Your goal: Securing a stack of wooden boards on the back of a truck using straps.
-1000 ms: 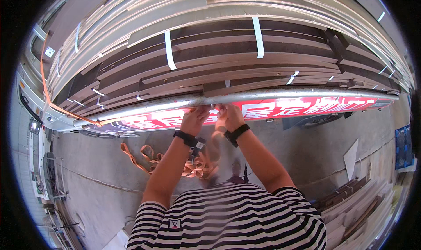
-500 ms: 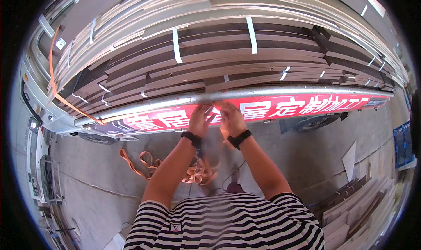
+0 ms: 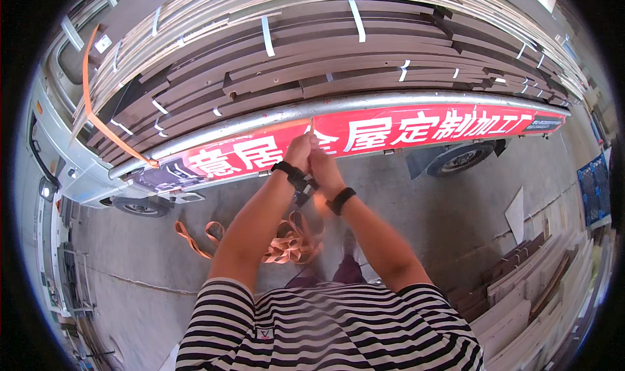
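My left hand [image 3: 299, 153] and my right hand [image 3: 323, 166] are close together in front of the truck's side, fingers closed. A short piece of orange strap [image 3: 312, 125] rises from them toward the metal rail [image 3: 371, 101]; both hands seem closed on it, though the fingers partly hide it. An orange stretch runs left along the rail to where the strap [image 3: 97, 120] climbs over the load. Below my hands, beside my left wrist, hangs a dark metal piece [image 3: 303, 187] resembling a ratchet buckle; its shape is blurred.
Stacked brown boards [image 3: 364, 52] fill the truck bed above a red banner [image 3: 416, 127]. Loose orange webbing [image 3: 286, 244] lies on the floor near my feet. A wheel [image 3: 461, 157] shows beneath the bed. Planks [image 3: 521, 299] lean at the lower right, near a blue crate [image 3: 594, 192].
My hands, apart and blurred before at the banner, have come together and closed on the strap. The view has shifted, with the truck's edge now higher in the picture.
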### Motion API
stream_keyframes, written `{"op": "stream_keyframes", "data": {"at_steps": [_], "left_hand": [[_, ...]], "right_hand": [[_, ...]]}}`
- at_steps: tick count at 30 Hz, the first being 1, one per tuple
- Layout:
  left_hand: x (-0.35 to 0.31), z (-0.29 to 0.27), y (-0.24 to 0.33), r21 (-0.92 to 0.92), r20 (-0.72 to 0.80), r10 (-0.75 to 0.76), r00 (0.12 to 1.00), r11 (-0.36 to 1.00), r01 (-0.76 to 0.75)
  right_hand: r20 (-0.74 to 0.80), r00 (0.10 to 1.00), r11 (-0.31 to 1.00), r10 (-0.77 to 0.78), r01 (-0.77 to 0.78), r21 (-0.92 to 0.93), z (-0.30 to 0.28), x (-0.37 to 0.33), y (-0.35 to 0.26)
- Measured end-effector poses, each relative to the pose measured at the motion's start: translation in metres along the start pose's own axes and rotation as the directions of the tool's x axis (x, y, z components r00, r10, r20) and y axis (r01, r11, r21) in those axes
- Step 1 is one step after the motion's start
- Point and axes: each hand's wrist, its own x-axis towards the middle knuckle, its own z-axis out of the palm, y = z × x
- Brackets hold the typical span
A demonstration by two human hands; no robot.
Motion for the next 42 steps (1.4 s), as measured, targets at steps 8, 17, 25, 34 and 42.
{"op": "stream_keyframes", "data": {"at_steps": [8,17,25,34,42], "left_hand": [[-0.033,-0.045,0.036,0.506,0.101,0.066,0.993,0.856,-0.108],[-0.037,-0.047,0.068,0.628,0.688,0.303,0.660,-0.705,-0.331],[0.040,-0.017,0.067,0.585,0.665,0.332,0.670,-0.789,-0.190],[0.044,-0.040,0.063,0.537,0.736,0.352,0.578,-0.824,-0.182],[0.034,-0.020,0.065,0.593,0.675,0.372,0.638,-0.788,-0.167]], "right_hand": [[0.275,0.916,0.504,0.292,-0.392,0.770,0.004,0.023,-0.003],[0.356,0.907,-0.011,0.227,-0.363,0.932,0.041,0.084,0.027],[-0.047,0.999,0.963,0.021,-0.032,-0.266,0.024,0.093,0.053],[0.069,0.994,0.778,-0.087,0.111,-0.618,-0.035,0.100,0.033],[0.143,0.982,0.668,-0.123,0.188,-0.720,-0.137,0.049,-0.060]]}}
